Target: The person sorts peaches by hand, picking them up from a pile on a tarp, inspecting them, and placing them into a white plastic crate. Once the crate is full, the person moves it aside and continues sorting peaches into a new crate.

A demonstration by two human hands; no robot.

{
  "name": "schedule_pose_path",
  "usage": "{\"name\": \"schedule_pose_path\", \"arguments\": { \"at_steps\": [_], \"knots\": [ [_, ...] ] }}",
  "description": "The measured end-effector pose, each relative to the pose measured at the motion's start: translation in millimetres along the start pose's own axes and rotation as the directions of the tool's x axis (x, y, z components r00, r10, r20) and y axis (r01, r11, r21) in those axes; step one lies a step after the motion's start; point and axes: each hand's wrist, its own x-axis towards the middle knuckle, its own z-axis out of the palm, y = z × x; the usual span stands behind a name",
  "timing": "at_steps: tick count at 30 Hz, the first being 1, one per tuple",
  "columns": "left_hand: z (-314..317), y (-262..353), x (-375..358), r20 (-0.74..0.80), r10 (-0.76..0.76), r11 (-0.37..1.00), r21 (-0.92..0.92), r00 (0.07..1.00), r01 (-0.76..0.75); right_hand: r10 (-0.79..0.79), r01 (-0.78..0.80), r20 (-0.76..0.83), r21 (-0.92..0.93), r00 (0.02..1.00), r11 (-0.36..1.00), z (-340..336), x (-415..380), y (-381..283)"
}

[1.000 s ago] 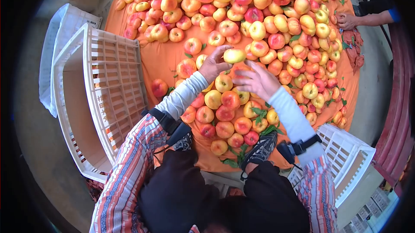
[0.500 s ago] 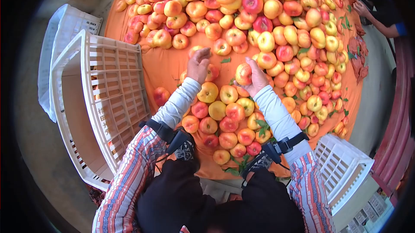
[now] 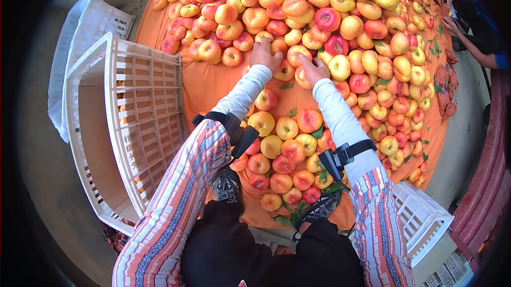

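Person's L hand (image 3: 265,55): fingers half-curled, tips at a yellowish flat nectarine (image 3: 263,35). R hand (image 3: 315,70): fingers bent against a red-yellow nectarine (image 3: 298,55) just L of them. Poor view, can't tell if either's gripped. Nectarine pile (image 3: 326,20) beyond fingertips.

orange cloth (image 3: 207,84), heaped fruit (image 3: 352,27), green leaves (image 3: 318,131)

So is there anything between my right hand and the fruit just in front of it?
Nothing visible: your right hand overlaps the edge of that yellow-and-red fruit in this view. Another fruit sits close by, just below it in the picture, but not between them.
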Motion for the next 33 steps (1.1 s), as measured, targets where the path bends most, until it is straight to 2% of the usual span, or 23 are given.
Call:
{"name": "schedule_pose_path", "arguments": {
  "at_steps": [2, 3, 4, 6, 7, 9, 10, 11, 12, 13, 14, 15, 16, 18, 19, 22, 23, 24, 25, 26, 27, 31, 33],
  "knots": [
    [-2, -4, 0, 0.103, 0.043, 0.999, -0.008, 0.994, -0.043, -0.051, 0.054, 0.034, -0.096, 0.998, 0.994, 1, -5, -8],
    [-5, -5, -3, 0.121, 0.006, 1.0, -0.025, 0.993, -0.003, -0.091, 0.101, 0.071, -0.146, 0.993, 0.984, -1, -13, -16],
    [-7, -7, -8, -0.041, 0.088, 0.996, 0.03, 0.995, -0.086, -0.13, 0.15, 0.111, -0.196, 0.985, 0.969, -1, -18, -20],
    [-14, -6, -26, -0.34, 0.266, 0.96, 0.175, 0.902, -0.217, -0.208, 0.236, 0.142, -0.225, 0.968, 0.945, 7, -4, -5],
    [-21, -6, -37, -0.364, 0.305, 0.952, 0.144, 0.88, -0.27, -0.228, 0.258, 0.16, -0.206, 0.961, 0.944, 8, -1, -2],
    [-20, -17, -56, -0.085, 0.215, 0.976, -0.004, 0.973, -0.216, -0.221, 0.256, 0.196, -0.174, 0.955, 0.951, 3, -6, -6],
    [-19, -21, -63, 0.06, 0.179, 0.982, -0.071, 0.982, -0.174, -0.23, 0.234, 0.213, 0.007, 0.95, 0.972, 1, -6, -1],
    [-20, -20, -71, 0.106, 0.22, 0.975, -0.041, 0.97, -0.217, -0.244, 0.203, 0.228, 0.187, 0.943, 0.961, -1, -7, 3],
    [-18, -17, -75, 0.084, 0.286, 0.958, -0.008, 0.955, -0.287, -0.26, 0.163, 0.241, 0.36, 0.935, 0.919, -2, -8, 6],
    [-15, -14, -78, 0.062, 0.349, 0.936, 0.026, 0.935, -0.351, -0.217, 0.041, 0.257, 0.555, 0.942, 0.831, -4, -12, 12],
    [-12, -13, -82, 0.043, 0.406, 0.911, 0.06, 0.913, -0.407, -0.205, -0.145, 0.406, 0.681, 0.89, 0.718, -13, -23, 10],
    [-9, -11, -81, 0.105, 0.416, 0.895, 0.13, 0.903, -0.427, -0.217, -0.344, 0.542, 0.744, 0.812, 0.572, -27, -33, 10],
    [-6, -10, -79, 0.141, 0.44, 0.864, 0.201, 0.887, -0.461, -0.259, -0.532, 0.651, 0.744, 0.713, 0.404, -38, -43, 8],
    [8, -9, -74, 0.218, 0.494, 0.778, 0.322, 0.842, -0.54, -0.282, -0.6, 0.65, 0.76, 0.706, 0.249, -52, -65, 5],
    [15, -7, -73, 0.251, 0.467, 0.763, 0.37, 0.848, -0.53, -0.322, -0.641, 0.664, 0.743, 0.675, 0.189, -56, -68, 10],
    [21, -9, -63, 0.267, 0.491, 0.799, 0.241, 0.829, -0.551, -0.45, -0.69, 0.658, 0.714, 0.604, 0.119, -69, -78, 10],
    [17, -7, -65, 0.125, 0.552, 0.797, 0.211, 0.824, -0.566, -0.477, -0.697, 0.643, 0.712, 0.599, 0.086, -71, -80, 12],
    [13, -4, -65, 0.199, 0.304, 0.937, -0.238, 0.932, -0.254, -0.48, -0.7, 0.645, 0.709, 0.595, 0.085, -76, -80, 16],
    [7, -2, -65, 0.382, 0.083, 0.797, -0.58, 0.921, 0.169, -0.485, -0.706, 0.646, 0.704, 0.59, 0.08, -78, -80, 20],
    [4, -1, -67, 0.611, -0.045, 0.424, -0.705, 0.79, 0.569, -0.49, -0.716, 0.65, 0.694, 0.581, 0.074, -78, -82, 22],
    [0, 0, -70, 0.694, -0.032, 0.116, -0.713, 0.72, 0.692, -0.481, -0.69, 0.641, 0.717, 0.598, 0.096, -79, -85, 22],
    [-17, 9, -87, 0.641, 0.336, -0.204, -0.666, 0.691, 0.717, -0.435, -0.645, 0.626, 0.754, 0.647, 0.126, -81, -96, 12],
    [-18, 14, -93, 0.631, 0.281, -0.199, -0.699, 0.723, 0.687, -0.416, -0.588, 0.617, 0.78, 0.668, 0.214, -80, -94, 16]
  ]
}}
